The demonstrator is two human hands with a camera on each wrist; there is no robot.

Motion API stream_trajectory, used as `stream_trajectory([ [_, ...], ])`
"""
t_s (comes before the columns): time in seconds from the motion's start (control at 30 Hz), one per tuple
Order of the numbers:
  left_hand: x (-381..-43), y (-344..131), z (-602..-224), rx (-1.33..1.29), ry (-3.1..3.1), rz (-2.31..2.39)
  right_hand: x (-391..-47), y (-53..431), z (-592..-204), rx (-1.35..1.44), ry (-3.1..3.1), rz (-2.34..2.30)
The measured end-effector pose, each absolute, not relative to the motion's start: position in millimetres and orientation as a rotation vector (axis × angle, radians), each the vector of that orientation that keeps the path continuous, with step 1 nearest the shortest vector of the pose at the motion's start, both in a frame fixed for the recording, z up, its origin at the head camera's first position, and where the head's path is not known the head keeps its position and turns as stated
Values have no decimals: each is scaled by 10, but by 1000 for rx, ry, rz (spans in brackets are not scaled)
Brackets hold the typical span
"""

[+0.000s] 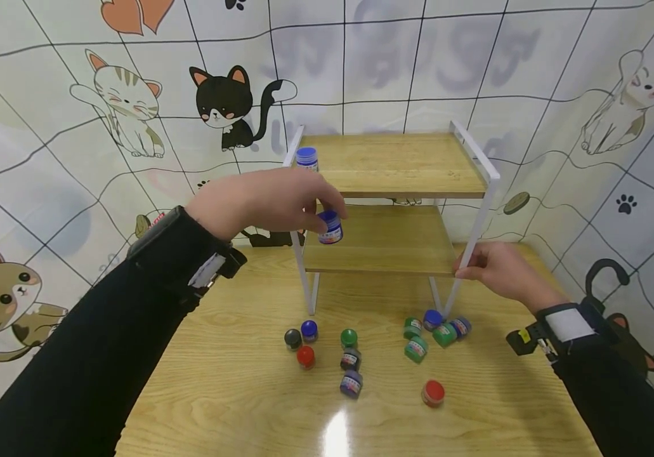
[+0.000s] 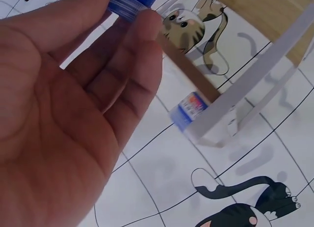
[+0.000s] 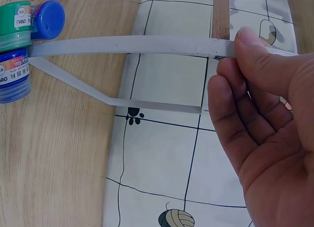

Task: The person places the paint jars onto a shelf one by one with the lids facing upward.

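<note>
My left hand [image 1: 281, 200] pinches a small paint jar with a blue lid [image 1: 330, 230], in front of the left side of a two-tier shelf [image 1: 401, 162]. In the left wrist view the held jar [image 2: 132, 2] shows only partly, between thumb and fingers. Another blue-lidded jar [image 1: 306, 158] stands on the upper board's left end, beside the white side frame. My right hand [image 1: 498, 270] holds the shelf's right front leg [image 1: 477, 228] near the lower board [image 1: 378, 238]. In the right wrist view, thumb and fingers pinch that white metal bar [image 3: 132, 45].
Several paint jars are spread over the wooden table [image 1: 229, 387]: a red-lidded one [image 1: 306, 357] left, a green-lidded one [image 1: 349, 337] mid-table, a green jar [image 1: 416, 349] in a cluster by the right leg, and a lone red jar [image 1: 433, 393]. A cat-print sheet [image 1: 384, 63] hangs behind.
</note>
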State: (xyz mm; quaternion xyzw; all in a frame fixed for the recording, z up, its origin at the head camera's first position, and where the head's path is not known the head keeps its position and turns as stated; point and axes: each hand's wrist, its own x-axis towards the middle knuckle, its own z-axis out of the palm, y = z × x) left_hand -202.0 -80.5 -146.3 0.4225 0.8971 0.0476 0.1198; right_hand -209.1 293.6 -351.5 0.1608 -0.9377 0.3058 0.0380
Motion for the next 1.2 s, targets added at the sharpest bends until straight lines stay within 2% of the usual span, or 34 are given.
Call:
stream_trajectory([
  [0.57,-2325,-737,-1268,1207,2757,176,-2093,2944,-3500,484,-2881,899],
  [1.2,-2654,-659,-1356,1165,2972,36,-2106,2927,-3500,491,-2885,929],
])
